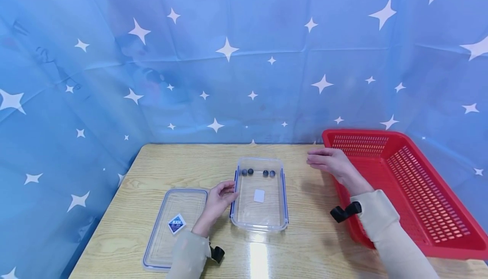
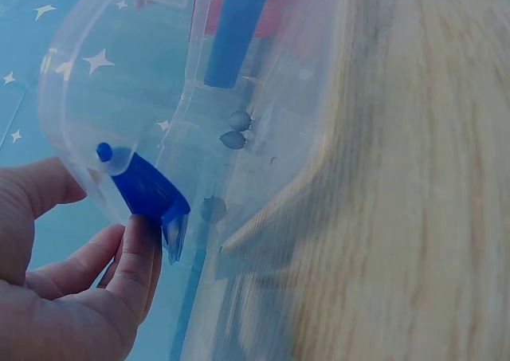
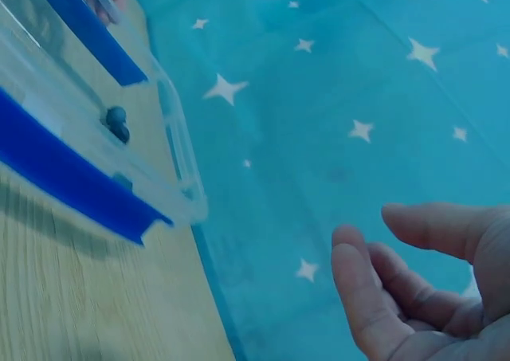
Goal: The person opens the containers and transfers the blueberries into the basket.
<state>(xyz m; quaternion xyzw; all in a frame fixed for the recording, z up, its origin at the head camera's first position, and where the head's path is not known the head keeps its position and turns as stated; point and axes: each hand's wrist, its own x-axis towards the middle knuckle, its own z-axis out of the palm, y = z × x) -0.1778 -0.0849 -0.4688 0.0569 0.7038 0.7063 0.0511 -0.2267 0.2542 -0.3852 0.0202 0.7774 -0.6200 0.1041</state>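
Observation:
A clear plastic food container (image 1: 259, 222) with blue side latches stands without its lid on the table. Along its far end lie several small dark blue round things (image 1: 265, 173) that look like blueberries, and a white square label (image 1: 259, 195) shows at its base. My left hand (image 1: 220, 200) holds the container's left side; in the left wrist view its fingertips touch a blue latch (image 2: 151, 190) while the thumb lies at the rim. Raised between the container and the red basket, my right hand (image 1: 331, 162) holds nothing, its fingers loosely bent.
The clear lid (image 1: 158, 228) with a blue seal and a blue-white sticker (image 1: 177, 223) lies on the table, left of the container. A large red basket (image 1: 415, 251) stands at the right. Behind the wooden table (image 1: 114, 228) hangs a blue star-patterned curtain (image 1: 259, 67).

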